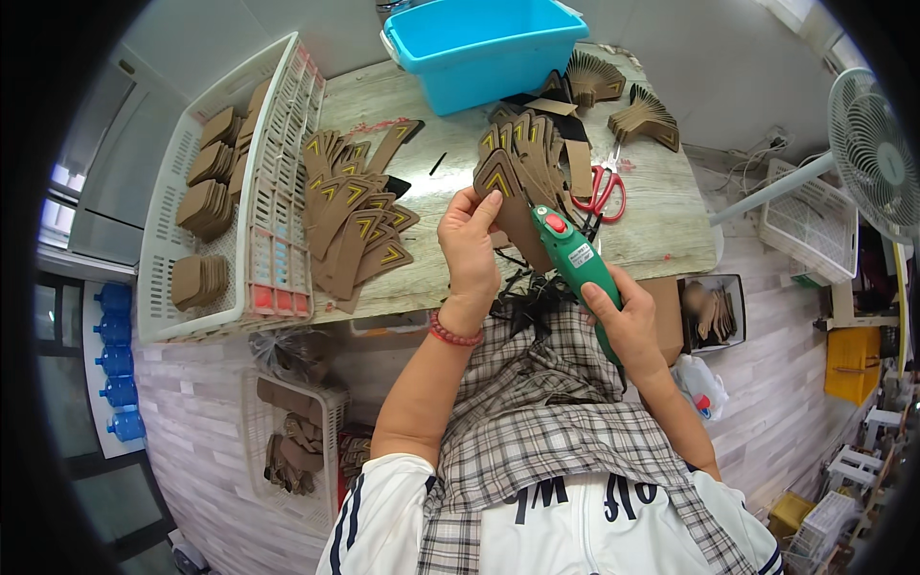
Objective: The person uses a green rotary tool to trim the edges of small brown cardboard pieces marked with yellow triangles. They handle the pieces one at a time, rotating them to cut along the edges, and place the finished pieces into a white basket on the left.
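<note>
My left hand [468, 247] pinches a flat brown strap-like piece [519, 228] with a yellow chevron near its end. In my right hand [628, 314] is a green handheld power tool [581, 261] with a red button, its head against or very near the piece's right edge; the exact contact is hidden. Behind the held piece lies a fanned stack of similar brown pieces [541, 144]. A heap of black trimmings [535, 305] rests on my checked apron at the table's front edge. Red-handled scissors [613, 196] lie just right of the tool.
On the table's left stand a white plastic crate [196, 321] with brown stacks and a pile of chevron pieces [355, 225]. A blue tub [489, 57] is at the back, fanned brown bundles [644, 120] at back right. A fan [872, 144] stands to the right.
</note>
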Demonstrator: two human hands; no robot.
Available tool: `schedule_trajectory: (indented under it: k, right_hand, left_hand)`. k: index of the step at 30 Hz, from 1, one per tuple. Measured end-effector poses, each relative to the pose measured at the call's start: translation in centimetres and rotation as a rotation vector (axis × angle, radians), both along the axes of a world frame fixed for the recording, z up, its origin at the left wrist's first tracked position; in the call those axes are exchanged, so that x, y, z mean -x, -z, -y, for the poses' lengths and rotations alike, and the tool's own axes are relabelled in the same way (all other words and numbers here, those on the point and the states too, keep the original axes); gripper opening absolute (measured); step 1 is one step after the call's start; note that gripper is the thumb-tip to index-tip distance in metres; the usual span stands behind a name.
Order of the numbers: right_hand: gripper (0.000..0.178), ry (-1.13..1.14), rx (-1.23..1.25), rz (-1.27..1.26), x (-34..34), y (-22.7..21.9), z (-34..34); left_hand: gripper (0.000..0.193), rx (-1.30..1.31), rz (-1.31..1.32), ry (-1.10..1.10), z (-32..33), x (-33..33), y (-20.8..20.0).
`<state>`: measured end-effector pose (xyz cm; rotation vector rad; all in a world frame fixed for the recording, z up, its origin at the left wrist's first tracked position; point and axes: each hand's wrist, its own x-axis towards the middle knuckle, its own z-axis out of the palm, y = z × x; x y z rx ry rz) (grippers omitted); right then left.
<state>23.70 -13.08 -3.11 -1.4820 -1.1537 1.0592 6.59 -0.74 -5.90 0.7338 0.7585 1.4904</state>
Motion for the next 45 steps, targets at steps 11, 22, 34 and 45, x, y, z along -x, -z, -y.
schedule_trajectory:
  k: [11, 22, 34, 45]
  right_hand:
    - [0.039, 0.027, -0.031, -0.067, -0.2, 0.2, 0.1]
    - [0.037, 0.042, -0.034, -0.069, -0.4, -0.8, -0.2]
    - [0.036, -0.003, -0.047, -0.104, -1.2, -0.6, 0.5]
    - [0.037, -0.020, -0.012, -0.109, -1.6, -1.0, 0.8]
  left_hand:
    - [0.005, 0.135, 0.069, 0.049, 1.1, -1.6, 0.5]
    - [0.007, 0.150, -0.029, 0.123, 3.5, -2.0, 0.6]
    - [0.012, 0.018, -0.108, 0.174, 2.5, 0.2, 0.0]
    - [0.014, -0.114, -0.338, 0.166, 1.5, 1.5, 0.1]
